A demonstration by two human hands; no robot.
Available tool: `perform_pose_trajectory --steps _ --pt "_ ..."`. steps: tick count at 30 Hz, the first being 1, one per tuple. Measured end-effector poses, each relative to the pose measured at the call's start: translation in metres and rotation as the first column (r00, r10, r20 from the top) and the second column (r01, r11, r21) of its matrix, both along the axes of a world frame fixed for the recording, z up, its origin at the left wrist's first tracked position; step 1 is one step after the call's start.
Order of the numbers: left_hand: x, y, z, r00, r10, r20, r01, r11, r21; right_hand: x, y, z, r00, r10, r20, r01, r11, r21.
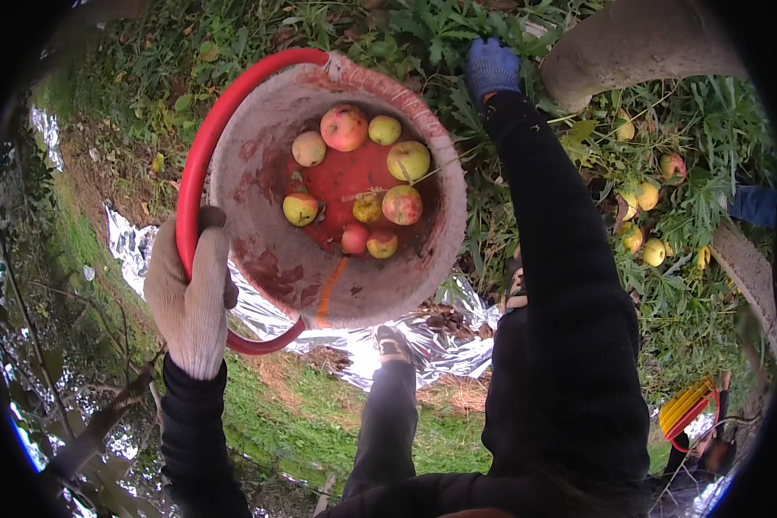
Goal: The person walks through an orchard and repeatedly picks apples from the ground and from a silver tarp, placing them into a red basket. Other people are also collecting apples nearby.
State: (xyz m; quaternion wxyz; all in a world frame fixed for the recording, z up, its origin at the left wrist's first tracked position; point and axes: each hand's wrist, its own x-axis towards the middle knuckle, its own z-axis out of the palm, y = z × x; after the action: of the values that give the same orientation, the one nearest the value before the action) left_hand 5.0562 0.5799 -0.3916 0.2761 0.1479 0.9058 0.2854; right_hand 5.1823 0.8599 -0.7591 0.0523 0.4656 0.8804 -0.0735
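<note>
A round bucket [265, 272] with a pale worn lining and a red bottom hangs before me, tilted so its inside shows. Several apples lie in it, among them a red one [344, 127] and a yellow-green one [408, 161]. My left hand [191, 291], in a beige knit glove, is closed round the bucket's red handle [197, 155]. Beyond the bucket's right rim, my right hand [493, 68] in a blue knit glove reaches down into green weeds beside a tree trunk. Its fingers are partly hidden by leaves, so whether it holds anything does not show.
A thick tree trunk [634, 52] stands at the upper right. Several apples, one of them yellow [654, 252], lie in the weeds right of my arm. Silver reflective sheeting [440, 362] lies by my feet. Branches [97, 434] reach in at lower left. Another person is near a yellow-and-red basket [686, 409].
</note>
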Motion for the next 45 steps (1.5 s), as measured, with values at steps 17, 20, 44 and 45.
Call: perform_pose_trajectory --steps 17,20,44,45 --pt "-0.007 0.005 -0.003 1.0 -0.006 -0.023 0.007 1.0 0.003 0.037 -0.031 0.146 0.215 -0.082 -0.973 -0.486 0.855 -0.18" --pt "-0.008 0.004 -0.003 0.999 -0.023 -0.047 0.023 1.0 -0.009 0.0 0.001 0.112 0.371 -0.187 -0.91 -0.109 0.964 -0.243" --pt "-0.019 -0.01 0.0 0.994 -0.044 -0.098 0.029 0.988 -0.15 -0.067 0.104 0.001 0.947 -0.321 0.022 0.319 0.927 -0.196" --pt "-0.02 -0.01 0.0 0.994 -0.049 -0.093 0.036 0.99 -0.138 -0.061 0.099 0.008 0.917 -0.37 -0.146 0.326 0.909 -0.259"
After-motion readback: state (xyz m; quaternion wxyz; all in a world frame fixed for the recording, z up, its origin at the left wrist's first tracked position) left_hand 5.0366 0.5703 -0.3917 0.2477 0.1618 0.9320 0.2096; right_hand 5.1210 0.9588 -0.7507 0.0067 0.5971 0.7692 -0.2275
